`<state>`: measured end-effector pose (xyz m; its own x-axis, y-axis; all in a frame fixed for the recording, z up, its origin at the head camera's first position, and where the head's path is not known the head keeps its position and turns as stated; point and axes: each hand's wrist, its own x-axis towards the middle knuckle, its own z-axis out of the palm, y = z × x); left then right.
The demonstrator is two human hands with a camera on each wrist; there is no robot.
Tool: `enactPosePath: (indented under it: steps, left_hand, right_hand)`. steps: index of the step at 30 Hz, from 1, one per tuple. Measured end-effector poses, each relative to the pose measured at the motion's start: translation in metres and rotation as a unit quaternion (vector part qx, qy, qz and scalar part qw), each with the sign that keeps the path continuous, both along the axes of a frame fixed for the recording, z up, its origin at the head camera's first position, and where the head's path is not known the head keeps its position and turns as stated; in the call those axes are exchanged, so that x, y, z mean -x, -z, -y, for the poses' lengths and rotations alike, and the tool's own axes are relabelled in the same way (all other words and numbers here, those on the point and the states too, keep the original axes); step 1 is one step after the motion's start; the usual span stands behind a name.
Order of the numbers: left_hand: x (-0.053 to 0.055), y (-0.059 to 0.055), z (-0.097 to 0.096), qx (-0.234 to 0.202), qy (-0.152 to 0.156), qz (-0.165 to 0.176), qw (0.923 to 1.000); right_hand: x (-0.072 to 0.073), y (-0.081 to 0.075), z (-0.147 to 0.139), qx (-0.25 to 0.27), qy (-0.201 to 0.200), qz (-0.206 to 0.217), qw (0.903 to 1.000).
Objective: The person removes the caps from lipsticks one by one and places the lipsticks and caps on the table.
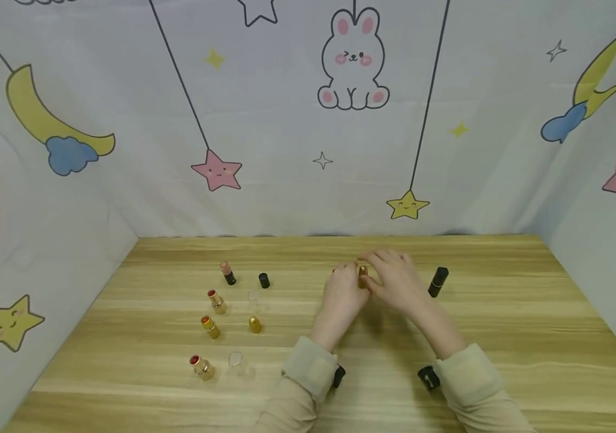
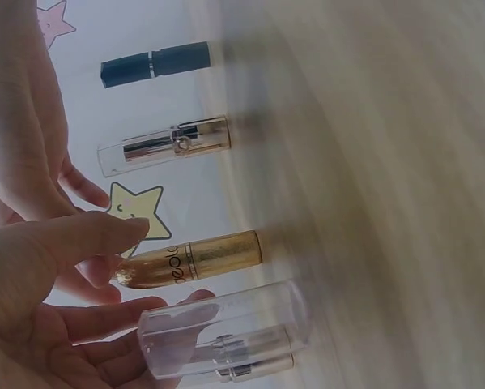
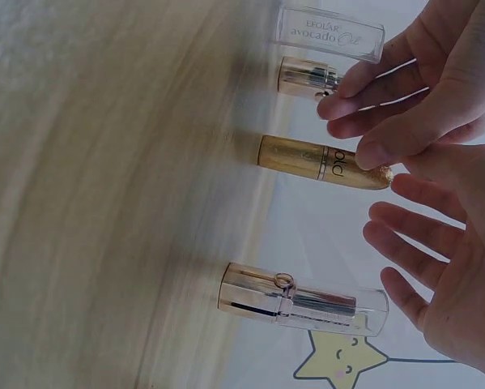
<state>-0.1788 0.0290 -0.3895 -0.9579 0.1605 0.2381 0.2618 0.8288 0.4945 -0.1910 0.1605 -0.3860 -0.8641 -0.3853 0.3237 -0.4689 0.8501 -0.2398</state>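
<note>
A gold lipstick (image 2: 189,259) stands upright on the table between the two hands. My left hand (image 1: 342,294) has its thumb against the side of the gold cap and a finger along the far side, pinching it. My right hand (image 1: 394,279) brings its thumb and index fingertip to the rounded tip; the left thumb partly hides that contact. The other fingers of the right hand (image 3: 444,267) are spread. Beside my left fingers stand a clear cap (image 3: 331,34) and a shiny lipstick base (image 3: 305,77). In the head view, the left hand mostly hides these two.
Several uncapped lipsticks, such as a gold one (image 1: 211,326), stand at the left. Next to them are a gold cap (image 1: 255,325), a black cap (image 1: 264,280) and clear caps (image 1: 235,361). A black lipstick (image 1: 438,282) and a clear-capped lipstick (image 3: 303,304) stand to the right.
</note>
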Motion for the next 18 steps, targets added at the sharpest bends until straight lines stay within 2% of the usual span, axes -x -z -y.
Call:
enactPosePath:
  steps: [11, 18]
  left_hand:
    - [0.0066, 0.0035, -0.0035, -0.011, -0.005, 0.012, 0.9999]
    - [0.0093, 0.0071, -0.0055, -0.025, -0.003, 0.037, 0.999]
  right_hand:
    - [0.0024, 0.0028, 0.0012, -0.003, 0.0, 0.002, 1.0]
    - [0.0036, 0.0054, 0.0014, -0.003, -0.005, 0.002, 1.0]
